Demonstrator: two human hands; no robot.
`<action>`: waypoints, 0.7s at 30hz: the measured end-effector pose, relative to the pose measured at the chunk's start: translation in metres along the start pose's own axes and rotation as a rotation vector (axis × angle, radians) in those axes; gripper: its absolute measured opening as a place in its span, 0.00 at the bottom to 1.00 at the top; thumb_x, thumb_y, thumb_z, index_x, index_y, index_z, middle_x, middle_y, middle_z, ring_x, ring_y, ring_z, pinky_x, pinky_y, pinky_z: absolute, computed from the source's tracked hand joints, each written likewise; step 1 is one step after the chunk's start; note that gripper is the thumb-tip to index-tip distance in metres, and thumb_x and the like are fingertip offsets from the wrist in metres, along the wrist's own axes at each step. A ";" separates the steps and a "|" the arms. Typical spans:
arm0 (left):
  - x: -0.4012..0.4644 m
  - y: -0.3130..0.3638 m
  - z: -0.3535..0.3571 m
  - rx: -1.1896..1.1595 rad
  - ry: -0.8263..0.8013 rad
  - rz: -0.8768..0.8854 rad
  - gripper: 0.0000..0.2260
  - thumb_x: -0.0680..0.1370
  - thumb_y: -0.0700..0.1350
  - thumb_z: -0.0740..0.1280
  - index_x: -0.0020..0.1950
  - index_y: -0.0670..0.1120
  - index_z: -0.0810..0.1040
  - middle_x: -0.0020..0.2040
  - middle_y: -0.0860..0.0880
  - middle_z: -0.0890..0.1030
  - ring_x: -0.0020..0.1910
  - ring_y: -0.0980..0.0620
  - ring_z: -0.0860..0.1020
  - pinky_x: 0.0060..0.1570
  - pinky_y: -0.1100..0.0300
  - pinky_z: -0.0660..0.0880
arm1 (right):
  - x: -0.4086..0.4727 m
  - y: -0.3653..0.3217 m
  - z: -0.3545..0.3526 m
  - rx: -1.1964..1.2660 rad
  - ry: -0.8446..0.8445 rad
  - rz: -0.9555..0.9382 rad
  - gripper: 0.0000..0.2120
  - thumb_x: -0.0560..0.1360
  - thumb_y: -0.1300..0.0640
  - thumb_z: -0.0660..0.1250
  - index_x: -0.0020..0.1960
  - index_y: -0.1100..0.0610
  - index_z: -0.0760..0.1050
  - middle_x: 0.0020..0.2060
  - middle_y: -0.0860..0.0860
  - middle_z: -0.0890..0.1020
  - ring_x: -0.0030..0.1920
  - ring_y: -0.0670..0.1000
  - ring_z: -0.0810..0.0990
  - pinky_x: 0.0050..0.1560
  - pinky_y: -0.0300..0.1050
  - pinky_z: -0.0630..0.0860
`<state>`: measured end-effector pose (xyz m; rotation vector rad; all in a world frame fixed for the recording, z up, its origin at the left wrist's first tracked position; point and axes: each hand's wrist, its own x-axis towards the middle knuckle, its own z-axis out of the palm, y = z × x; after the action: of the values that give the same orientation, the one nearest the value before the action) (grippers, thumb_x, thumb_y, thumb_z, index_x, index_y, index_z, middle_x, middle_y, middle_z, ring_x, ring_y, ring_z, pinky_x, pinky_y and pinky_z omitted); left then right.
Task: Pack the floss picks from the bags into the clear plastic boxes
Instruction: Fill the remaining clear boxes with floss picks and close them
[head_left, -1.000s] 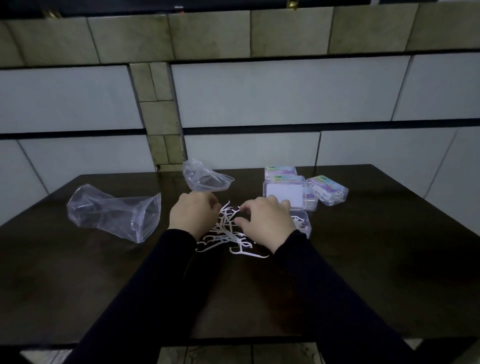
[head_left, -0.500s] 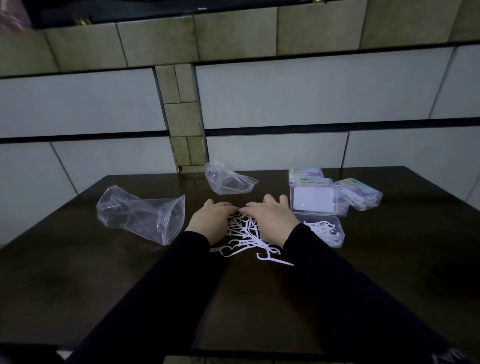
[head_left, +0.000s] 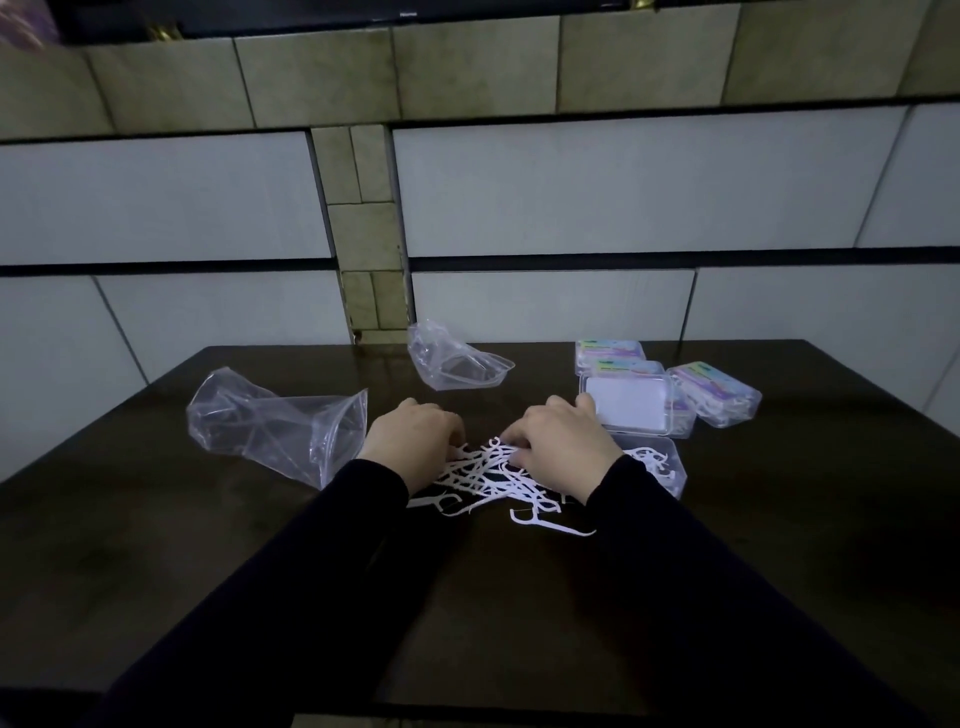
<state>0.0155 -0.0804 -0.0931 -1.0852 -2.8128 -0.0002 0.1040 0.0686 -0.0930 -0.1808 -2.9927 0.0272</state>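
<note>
White floss picks (head_left: 491, 475) lie in a tangled pile on the dark table (head_left: 779, 519), between both hands. The left hand (head_left: 415, 441) rests on the pile's left edge, fingers curled down into the picks; whether it grips any, I cannot tell. The right hand (head_left: 563, 447) sits on the right edge, fingertips curled and pinching at picks. Just right of it stands an open box (head_left: 662, 465) with a few picks inside. Behind it are closed boxes (head_left: 714, 395). Two clear bags (head_left: 280, 423) lie to the left and behind.
</note>
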 end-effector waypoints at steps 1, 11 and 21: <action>-0.002 0.000 -0.003 -0.011 -0.018 -0.012 0.10 0.80 0.49 0.63 0.60 0.54 0.78 0.59 0.51 0.78 0.59 0.50 0.73 0.57 0.54 0.74 | -0.002 -0.001 -0.002 0.007 -0.010 0.010 0.14 0.79 0.47 0.62 0.64 0.45 0.76 0.56 0.47 0.79 0.59 0.52 0.70 0.61 0.53 0.58; -0.020 0.008 -0.023 -0.149 -0.280 0.027 0.27 0.72 0.63 0.69 0.67 0.52 0.74 0.62 0.53 0.77 0.59 0.54 0.75 0.61 0.54 0.74 | -0.021 -0.006 -0.015 -0.044 -0.076 0.039 0.23 0.72 0.31 0.62 0.47 0.50 0.79 0.45 0.47 0.82 0.52 0.51 0.74 0.60 0.55 0.58; -0.020 0.006 -0.020 -0.193 -0.219 0.052 0.12 0.76 0.49 0.69 0.60 0.53 0.81 0.56 0.55 0.81 0.52 0.56 0.78 0.58 0.56 0.76 | -0.029 -0.014 -0.010 -0.085 -0.057 0.120 0.14 0.76 0.42 0.65 0.54 0.50 0.79 0.48 0.48 0.82 0.55 0.53 0.75 0.59 0.54 0.58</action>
<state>0.0364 -0.0903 -0.0755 -1.2715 -3.0289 -0.1612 0.1327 0.0515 -0.0867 -0.3751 -3.0373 -0.0841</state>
